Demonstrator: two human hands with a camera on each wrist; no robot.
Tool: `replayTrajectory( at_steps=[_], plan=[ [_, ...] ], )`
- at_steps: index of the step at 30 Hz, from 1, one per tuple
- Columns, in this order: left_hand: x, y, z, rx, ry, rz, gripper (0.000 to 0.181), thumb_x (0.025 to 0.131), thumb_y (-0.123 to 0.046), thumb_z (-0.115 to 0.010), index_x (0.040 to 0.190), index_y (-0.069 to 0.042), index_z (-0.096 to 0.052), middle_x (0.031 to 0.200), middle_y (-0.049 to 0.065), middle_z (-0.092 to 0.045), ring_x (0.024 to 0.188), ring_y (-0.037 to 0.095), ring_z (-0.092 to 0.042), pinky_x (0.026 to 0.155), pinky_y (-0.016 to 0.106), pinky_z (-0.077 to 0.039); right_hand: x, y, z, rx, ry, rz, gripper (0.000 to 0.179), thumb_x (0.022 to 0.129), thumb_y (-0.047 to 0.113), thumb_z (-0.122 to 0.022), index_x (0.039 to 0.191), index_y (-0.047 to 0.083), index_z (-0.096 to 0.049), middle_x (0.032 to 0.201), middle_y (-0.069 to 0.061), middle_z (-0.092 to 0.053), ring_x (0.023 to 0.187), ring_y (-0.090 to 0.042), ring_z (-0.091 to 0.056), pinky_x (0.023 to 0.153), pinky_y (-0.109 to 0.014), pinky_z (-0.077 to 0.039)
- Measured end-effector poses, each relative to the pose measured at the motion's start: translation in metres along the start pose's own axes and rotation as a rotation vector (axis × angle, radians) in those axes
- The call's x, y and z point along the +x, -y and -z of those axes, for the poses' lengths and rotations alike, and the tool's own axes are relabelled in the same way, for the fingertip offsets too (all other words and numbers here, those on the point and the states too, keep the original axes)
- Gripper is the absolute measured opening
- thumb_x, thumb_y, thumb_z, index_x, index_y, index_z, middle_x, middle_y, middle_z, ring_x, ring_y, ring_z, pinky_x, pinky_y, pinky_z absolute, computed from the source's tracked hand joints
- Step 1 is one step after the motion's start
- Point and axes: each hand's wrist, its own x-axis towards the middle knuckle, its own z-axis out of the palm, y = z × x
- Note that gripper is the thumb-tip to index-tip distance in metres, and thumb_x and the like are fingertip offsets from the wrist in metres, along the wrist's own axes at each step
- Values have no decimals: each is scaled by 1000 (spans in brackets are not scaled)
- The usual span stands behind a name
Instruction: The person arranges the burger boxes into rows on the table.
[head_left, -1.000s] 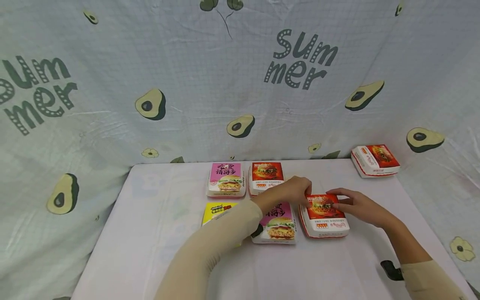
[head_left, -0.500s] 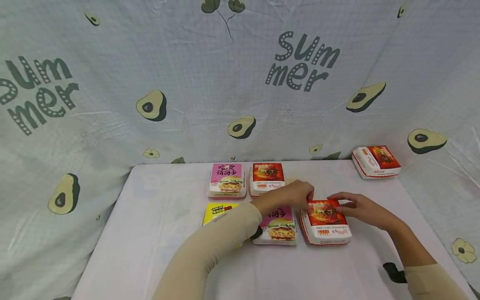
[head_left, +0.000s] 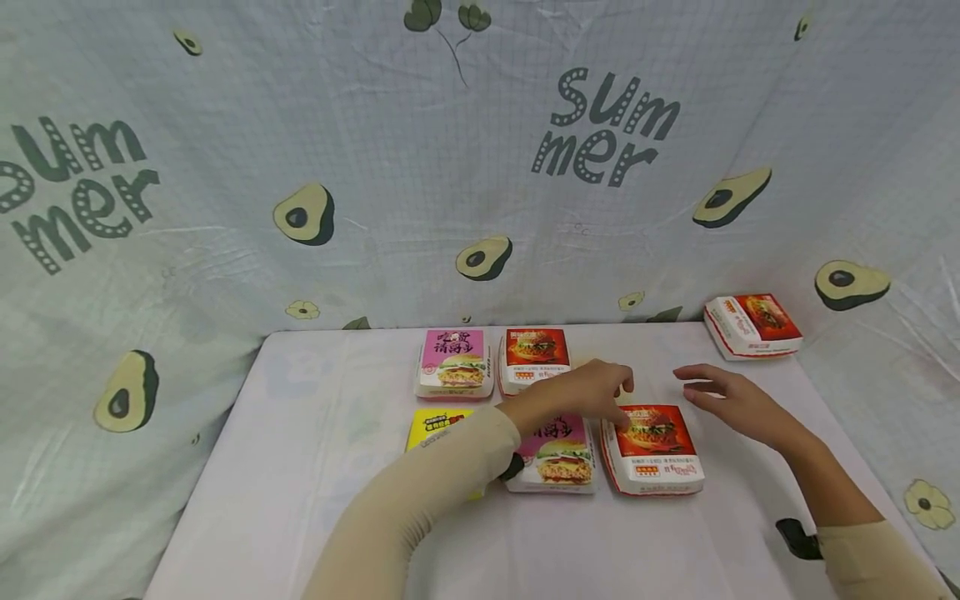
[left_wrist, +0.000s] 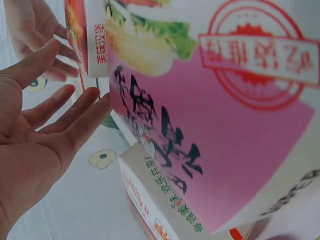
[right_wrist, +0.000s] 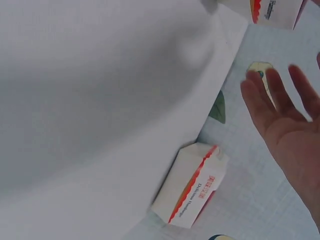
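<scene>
A red burger box (head_left: 654, 454) lies on the table at the right end of the near row. My left hand (head_left: 592, 390) is at its back left corner, thumb by the red top, fingers loose in the left wrist view. Whether it touches the box I cannot tell. My right hand (head_left: 738, 406) hovers behind and right of that box, apart from it, its fingers extended in the right wrist view. Left of it is a pink burger box (head_left: 557, 467), partly under my left forearm. A yellow box (head_left: 433, 425) is mostly covered by my left sleeve.
Behind stand another pink box (head_left: 454, 367) and another red box (head_left: 534, 350), side by side. One more red box (head_left: 756, 327) sits at the table's back right corner. A patterned cloth (head_left: 375, 208) hangs behind the white table (head_left: 300, 467).
The near red box has shifted toward me, lining up with the pink one. My right hand has let go of it and drawn back and to the right. My left hand's fingers have loosened.
</scene>
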Motion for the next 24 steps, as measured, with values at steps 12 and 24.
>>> replayTrajectory(
  at_steps=[12, 24],
  plan=[
    [-8, 9, 6, -123, -155, -79, 51, 95, -34, -76, 138, -11, -58, 136, 7, -65, 127, 20, -61, 100, 22, -51, 20, -13, 32, -88, -239, -109, 66, 108, 47, -47, 153, -1, -41, 150, -35, -46, 135, -57, -44, 100, -70, -48],
    [-11, 20, 12, -180, -237, -27, 66, 95, -38, -75, 151, -13, -50, 152, 4, -55, 143, 19, -49, 117, 33, -43, 37, -33, 63, -125, -391, -245, 68, 109, 42, -42, 155, -7, -33, 153, -40, -35, 137, -62, -33, 106, -77, -35]
  ],
)
